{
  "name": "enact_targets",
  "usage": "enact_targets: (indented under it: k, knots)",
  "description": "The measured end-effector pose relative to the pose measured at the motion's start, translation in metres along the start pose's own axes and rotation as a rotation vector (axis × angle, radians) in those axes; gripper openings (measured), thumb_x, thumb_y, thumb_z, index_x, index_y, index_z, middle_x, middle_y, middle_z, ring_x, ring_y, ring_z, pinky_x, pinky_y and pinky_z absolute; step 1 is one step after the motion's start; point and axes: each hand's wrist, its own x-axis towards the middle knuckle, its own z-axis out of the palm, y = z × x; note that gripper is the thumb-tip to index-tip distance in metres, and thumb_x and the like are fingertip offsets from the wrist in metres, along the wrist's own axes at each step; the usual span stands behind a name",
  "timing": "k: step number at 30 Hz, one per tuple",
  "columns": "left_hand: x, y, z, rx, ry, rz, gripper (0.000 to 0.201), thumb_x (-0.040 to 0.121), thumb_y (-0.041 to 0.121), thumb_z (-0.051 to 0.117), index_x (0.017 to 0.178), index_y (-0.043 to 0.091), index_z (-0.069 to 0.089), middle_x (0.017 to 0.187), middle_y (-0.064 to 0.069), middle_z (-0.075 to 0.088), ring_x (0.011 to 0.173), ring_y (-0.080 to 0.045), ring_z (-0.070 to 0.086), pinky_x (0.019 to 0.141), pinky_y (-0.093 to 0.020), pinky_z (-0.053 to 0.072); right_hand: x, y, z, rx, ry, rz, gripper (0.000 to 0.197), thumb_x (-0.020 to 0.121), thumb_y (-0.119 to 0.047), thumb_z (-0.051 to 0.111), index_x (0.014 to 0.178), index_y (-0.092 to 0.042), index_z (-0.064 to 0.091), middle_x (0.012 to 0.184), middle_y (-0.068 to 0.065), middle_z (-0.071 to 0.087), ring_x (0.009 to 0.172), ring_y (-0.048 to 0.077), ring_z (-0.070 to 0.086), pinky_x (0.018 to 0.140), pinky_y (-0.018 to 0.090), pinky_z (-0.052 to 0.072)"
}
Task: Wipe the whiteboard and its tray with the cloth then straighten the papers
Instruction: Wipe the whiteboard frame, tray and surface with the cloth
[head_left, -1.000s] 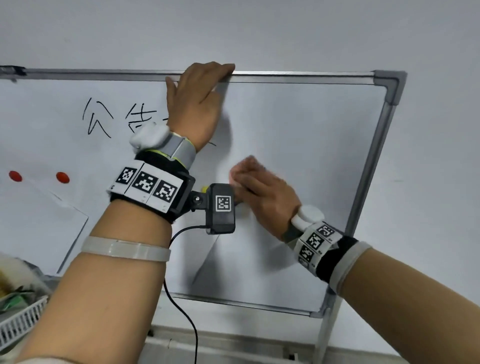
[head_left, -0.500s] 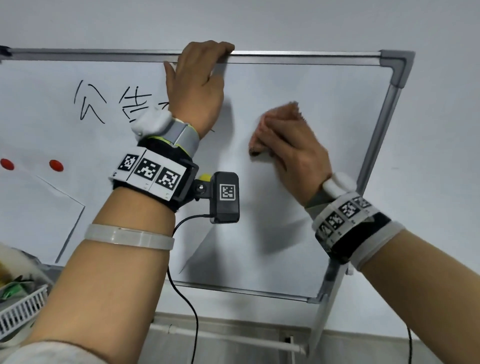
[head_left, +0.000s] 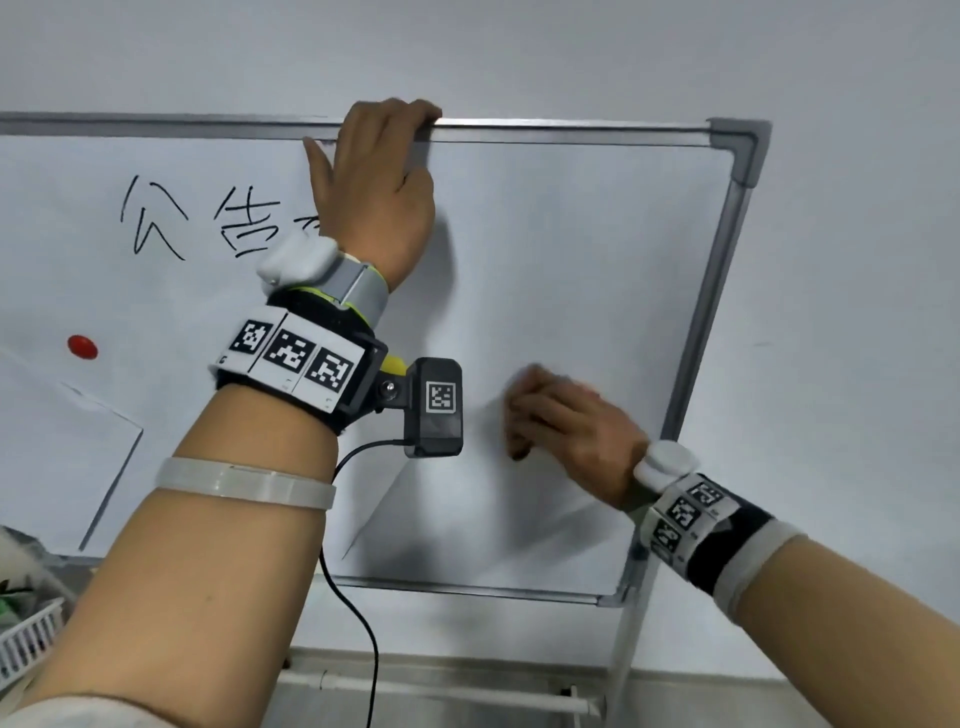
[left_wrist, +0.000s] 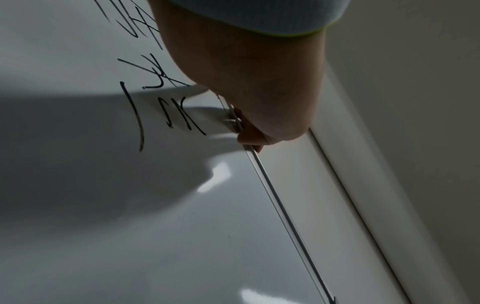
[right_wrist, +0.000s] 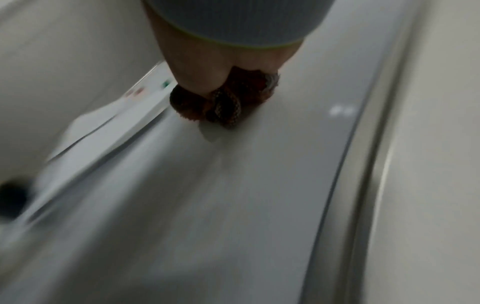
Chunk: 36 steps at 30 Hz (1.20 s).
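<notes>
The whiteboard (head_left: 571, 260) stands against a wall, with black writing (head_left: 208, 223) at its upper left. My left hand (head_left: 379, 171) grips the top frame (head_left: 571, 127), fingers curled over the edge; the left wrist view shows that hand (left_wrist: 246, 82) on the frame rail (left_wrist: 280, 209). My right hand (head_left: 566, 431) presses a bunched cloth against the lower right of the board and is motion-blurred. The brownish patterned cloth (right_wrist: 226, 107) shows under the palm in the right wrist view. A paper (head_left: 62, 457) hangs at the left under a red magnet (head_left: 82, 346).
A white basket (head_left: 26, 639) sits at the lower left. The board's stand leg (head_left: 623, 649) runs down at the right. A black cable (head_left: 358, 623) hangs from the left wrist camera. A pale rail (head_left: 441, 691) runs along the wall below the board.
The right hand with the cloth swept up to the upper right of the board, then came back down to the lower right. The left hand stayed on the top frame.
</notes>
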Motion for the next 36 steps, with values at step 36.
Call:
enact_targets:
  k: [36]
  knots:
    - [-0.020, 0.060, 0.035, 0.243, 0.143, -0.306, 0.069, 0.085, 0.048, 0.019, 0.149, 0.031, 0.037, 0.160, 0.004, 0.031, 0.152, -0.020, 0.016, 0.122, -0.045, 0.010, -0.097, 0.035, -0.008, 0.092, -0.214, -0.044, 0.021, 0.084, -0.010, 0.050, 0.084, -0.014, 0.071, 0.102, 0.007, 0.063, 0.103, 0.031, 0.058, 0.086, 0.040, 0.047]
